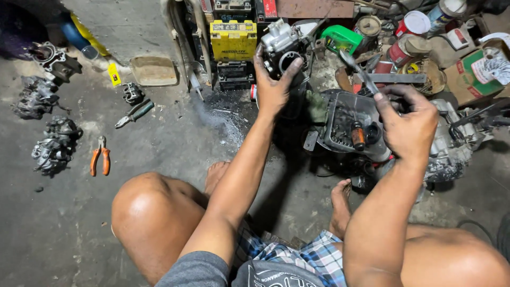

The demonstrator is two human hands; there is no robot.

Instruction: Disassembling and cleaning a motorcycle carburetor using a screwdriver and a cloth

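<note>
Carburetor [281,48] gripped in left hand [273,87]; right hand [406,125] grips screwdriver [358,69]. Yellow battery [232,40], red cans [411,24] along top of frame.

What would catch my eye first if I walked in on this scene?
Most striking is the metal carburetor that the left hand holds up at top centre, while the right hand grips a screwdriver pointed toward it. Just behind stands a bright yellow battery, and an opened engine lies on the grimy floor under the right hand. At far left, orange-handled pliers lie beside dark engine parts.
</note>
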